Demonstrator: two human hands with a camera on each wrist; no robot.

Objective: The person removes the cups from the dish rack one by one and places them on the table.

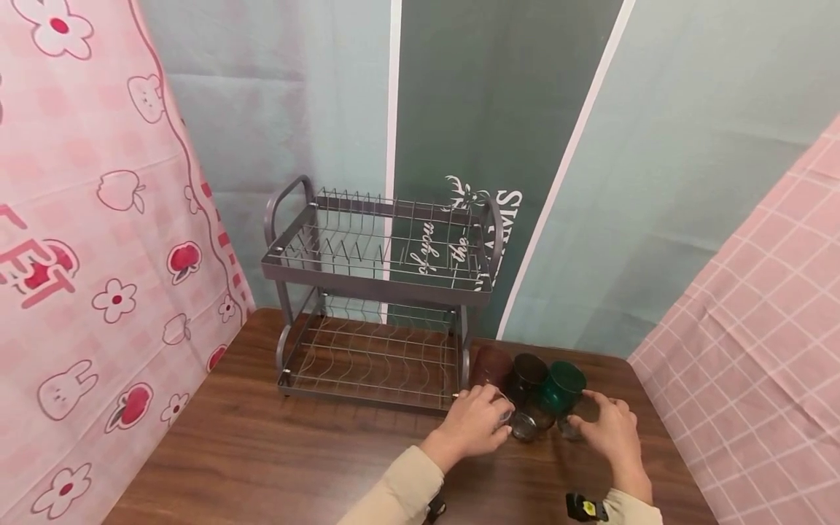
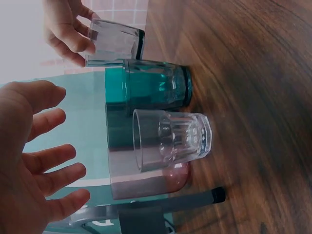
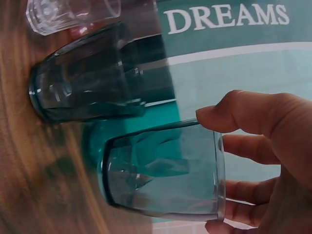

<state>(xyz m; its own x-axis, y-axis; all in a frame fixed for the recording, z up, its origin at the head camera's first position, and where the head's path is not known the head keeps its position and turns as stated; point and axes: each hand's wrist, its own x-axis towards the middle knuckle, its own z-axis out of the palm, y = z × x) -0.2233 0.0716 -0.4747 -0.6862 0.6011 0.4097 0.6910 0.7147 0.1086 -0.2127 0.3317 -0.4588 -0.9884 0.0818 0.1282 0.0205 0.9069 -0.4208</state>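
My right hand point(image 1: 612, 432) grips a clear, smoky-tinted glass tumbler point(image 3: 161, 178) near its rim, thumb on one side and fingers on the other. Spread fingers show on my left hand point(image 2: 41, 161), just above a clear faceted tumbler point(image 2: 170, 139); a gap separates them in the left wrist view. Between those two stands another see-through tumbler point(image 1: 525, 427). Behind this row are a reddish cup point(image 1: 492, 363), a dark brown cup point(image 1: 529, 373) and a green cup point(image 1: 566, 383), close together. In the head view, my left hand partly hides the clear tumbler.
A grey two-tier dish rack point(image 1: 377, 288) stands left of the cups, its lower right side close to the reddish cup. The wooden table point(image 1: 262, 452) extends in front. Curtains point(image 1: 715, 219) hang behind and on both sides.
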